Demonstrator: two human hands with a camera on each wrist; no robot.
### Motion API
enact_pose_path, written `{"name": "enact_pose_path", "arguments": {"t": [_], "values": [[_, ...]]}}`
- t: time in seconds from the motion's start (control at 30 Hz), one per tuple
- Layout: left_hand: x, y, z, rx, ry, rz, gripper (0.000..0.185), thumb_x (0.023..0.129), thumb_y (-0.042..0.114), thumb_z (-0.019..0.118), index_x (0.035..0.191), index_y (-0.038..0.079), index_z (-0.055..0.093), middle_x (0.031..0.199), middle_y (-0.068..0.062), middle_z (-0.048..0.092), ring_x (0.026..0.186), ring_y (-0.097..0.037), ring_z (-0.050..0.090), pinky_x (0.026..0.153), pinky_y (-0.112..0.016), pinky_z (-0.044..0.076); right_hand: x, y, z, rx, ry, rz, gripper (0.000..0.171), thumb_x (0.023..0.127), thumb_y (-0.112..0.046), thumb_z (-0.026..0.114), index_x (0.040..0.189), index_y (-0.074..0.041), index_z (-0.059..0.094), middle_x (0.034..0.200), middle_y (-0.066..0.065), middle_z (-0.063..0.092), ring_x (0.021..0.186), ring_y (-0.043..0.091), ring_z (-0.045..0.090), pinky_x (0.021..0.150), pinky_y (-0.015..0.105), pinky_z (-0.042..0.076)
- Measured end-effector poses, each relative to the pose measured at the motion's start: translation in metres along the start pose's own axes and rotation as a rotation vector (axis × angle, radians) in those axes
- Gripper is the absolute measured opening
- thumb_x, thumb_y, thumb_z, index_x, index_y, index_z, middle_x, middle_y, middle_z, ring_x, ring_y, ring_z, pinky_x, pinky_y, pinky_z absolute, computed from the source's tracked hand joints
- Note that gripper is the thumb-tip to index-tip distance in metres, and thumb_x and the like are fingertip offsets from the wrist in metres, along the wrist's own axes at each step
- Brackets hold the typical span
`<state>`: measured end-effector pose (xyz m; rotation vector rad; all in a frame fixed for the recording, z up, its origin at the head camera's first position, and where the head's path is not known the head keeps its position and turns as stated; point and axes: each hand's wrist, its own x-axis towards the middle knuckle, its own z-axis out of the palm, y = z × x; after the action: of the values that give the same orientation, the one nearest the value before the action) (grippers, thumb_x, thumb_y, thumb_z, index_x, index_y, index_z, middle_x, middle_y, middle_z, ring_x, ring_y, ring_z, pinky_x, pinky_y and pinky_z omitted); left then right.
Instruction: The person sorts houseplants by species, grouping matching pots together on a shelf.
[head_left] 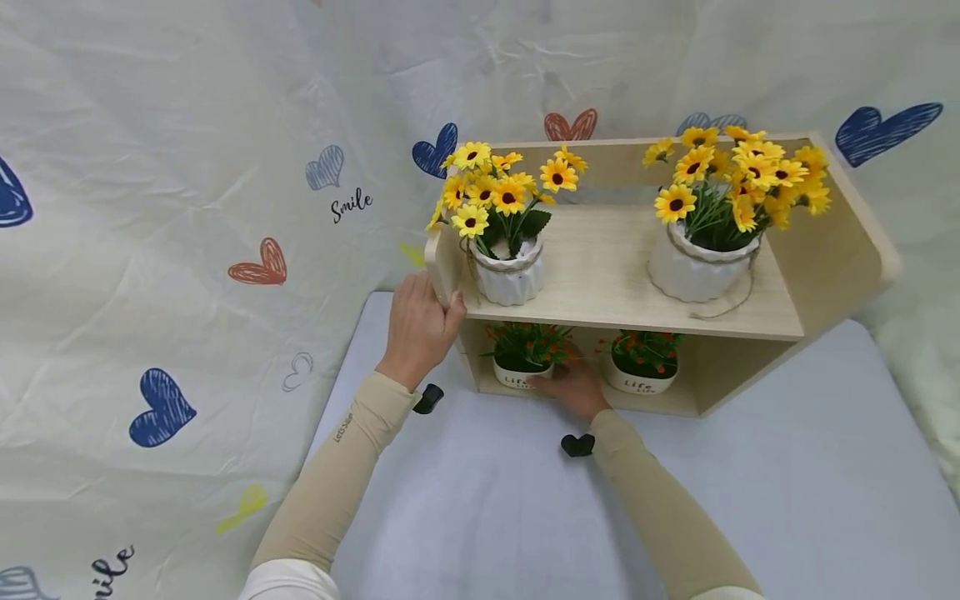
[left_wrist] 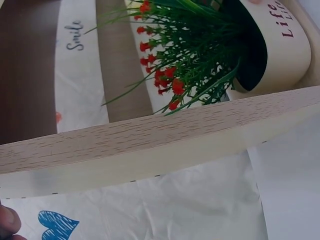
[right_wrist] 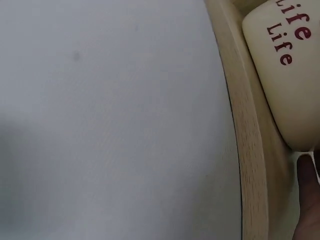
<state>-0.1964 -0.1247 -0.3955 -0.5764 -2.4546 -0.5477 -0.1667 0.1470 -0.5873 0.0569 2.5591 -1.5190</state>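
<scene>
Wooden shelf unit (head_left: 622, 275), two tiers, pale board, standing on a grey-covered table (head_left: 480, 508) against a heart-printed backdrop (head_left: 187, 208); judged stiff and fairly light for its bulk, best steadied by its side panels. The left hand (head_left: 417, 329) is wrapped over the front edge of the left side panel, thumb toward the shelf and fingers bent round the board, in a bracing hold. Upper tier: two white ribbed pots of yellow artificial flowers, one at left (head_left: 508, 271), one at right (head_left: 701, 262), each tied with twine. Lower tier: two small cream pots lettered "Life", holding green sprigs with red buds, standing apart; left pot (head_left: 522, 373), right pot (head_left: 641, 379). Each is judged hard, smooth, probably ceramic or plastic, so breakable and rather slippery, light, with a top-heavy spray; best taken round the body of the pot, not by the foliage. The right hand (head_left: 573, 387) reaches into the lower tier beside the left pot; the right wrist view shows one fingertip (right_wrist: 307, 200) against the pot's lower wall. Whether the hand closes round the pot cannot be told.
</scene>
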Motion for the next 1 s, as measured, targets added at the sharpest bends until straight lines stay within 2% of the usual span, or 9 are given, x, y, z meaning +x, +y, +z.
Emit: {"name": "enact_pose_path", "arguments": {"t": [0.1, 0.2, 0.33, 0.43, 0.53, 0.63, 0.77, 0.9, 1.0], "values": [[0.002, -0.002, 0.002, -0.024, -0.012, -0.011, 0.045, 0.101, 0.034, 0.044, 0.118, -0.001, 0.065, 0.093, -0.016, 0.069, 0.075, -0.033, 0.057, 0.068, -0.043, 0.048, 0.000, 0.005, 0.002, 0.040, 0.009, 0.008, 0.112, 0.072, -0.058, 0.088, 0.160, -0.017, 0.032, 0.153, 0.013, 0.052, 0.139, 0.033, 0.052, 0.116, 0.052, 0.043], [0.004, -0.003, 0.004, -0.057, -0.010, -0.025, 0.044, 0.100, 0.034, 0.045, 0.115, -0.001, 0.067, 0.090, -0.016, 0.069, 0.074, -0.033, 0.058, 0.067, -0.044, 0.049, -0.004, 0.012, 0.002, 0.133, 0.018, 0.019, 0.118, 0.072, -0.050, 0.092, 0.163, -0.020, 0.024, 0.164, 0.011, 0.040, 0.151, 0.034, 0.042, 0.123, 0.051, 0.037], [0.007, -0.006, 0.005, -0.091, -0.010, -0.035, 0.043, 0.098, 0.034, 0.046, 0.114, -0.001, 0.067, 0.089, -0.016, 0.069, 0.075, -0.033, 0.060, 0.067, -0.044, 0.051, -0.017, 0.021, 0.000, 0.205, 0.060, 0.028, 0.104, 0.078, -0.041, 0.089, 0.159, -0.012, 0.031, 0.162, 0.016, 0.039, 0.150, 0.038, 0.043, 0.122, 0.051, 0.039], [0.008, -0.009, 0.007, -0.106, -0.021, -0.044, 0.044, 0.098, 0.034, 0.046, 0.116, 0.000, 0.066, 0.091, -0.016, 0.070, 0.077, -0.033, 0.061, 0.069, -0.044, 0.052, -0.033, 0.028, -0.003, 0.164, 0.110, 0.027, 0.092, 0.082, -0.045, 0.085, 0.153, -0.009, 0.038, 0.156, 0.015, 0.046, 0.146, 0.037, 0.048, 0.120, 0.049, 0.041], [0.009, -0.012, 0.008, -0.119, -0.020, -0.064, 0.043, 0.097, 0.033, 0.047, 0.116, 0.000, 0.067, 0.091, -0.016, 0.071, 0.077, -0.033, 0.062, 0.069, -0.044, 0.053, -0.052, 0.032, -0.006, 0.138, 0.155, 0.018, 0.077, 0.088, -0.047, 0.079, 0.148, -0.012, 0.047, 0.148, 0.011, 0.057, 0.137, 0.031, 0.057, 0.114, 0.042, 0.047], [0.009, -0.014, 0.008, -0.125, -0.019, -0.080, 0.042, 0.097, 0.034, 0.047, 0.113, 0.000, 0.068, 0.088, -0.015, 0.070, 0.075, -0.033, 0.062, 0.066, -0.044, 0.052, -0.070, 0.038, -0.011, 0.089, 0.229, -0.023, 0.048, 0.093, -0.040, 0.075, 0.132, -0.014, 0.063, 0.128, 0.007, 0.070, 0.117, 0.018, 0.067, 0.100, 0.025, 0.054], [0.009, -0.017, 0.006, -0.124, -0.030, -0.084, 0.038, 0.097, 0.033, 0.048, 0.108, 0.002, 0.067, 0.081, -0.014, 0.066, 0.071, -0.031, 0.058, 0.063, -0.042, 0.049, -0.089, 0.048, -0.021, -0.042, 0.304, -0.099, 0.017, 0.095, -0.026, 0.073, 0.108, -0.016, 0.074, 0.104, 0.003, 0.077, 0.092, -0.004, 0.065, 0.083, 0.011, 0.051], [0.006, -0.022, 0.000, -0.127, -0.047, -0.077, 0.040, 0.101, 0.037, 0.046, 0.099, 0.003, 0.066, 0.073, -0.011, 0.060, 0.066, -0.029, 0.055, 0.058, -0.041, 0.044, -0.105, 0.057, -0.034, -0.080, 0.287, -0.115, 0.010, 0.096, -0.023, 0.072, 0.103, -0.016, 0.075, 0.099, 0.004, 0.078, 0.087, -0.011, 0.061, 0.079, 0.009, 0.051], [-0.003, -0.026, 0.000, -0.128, -0.080, -0.085, 0.056, 0.105, 0.053, 0.037, 0.098, 0.007, 0.068, 0.075, -0.010, 0.060, 0.068, -0.029, 0.054, 0.058, -0.041, 0.042, -0.119, 0.063, -0.051, -0.088, 0.296, -0.090, 0.011, 0.097, -0.023, 0.071, 0.103, -0.015, 0.075, 0.099, 0.005, 0.077, 0.086, -0.013, 0.061, 0.075, 0.010, 0.052]]}}
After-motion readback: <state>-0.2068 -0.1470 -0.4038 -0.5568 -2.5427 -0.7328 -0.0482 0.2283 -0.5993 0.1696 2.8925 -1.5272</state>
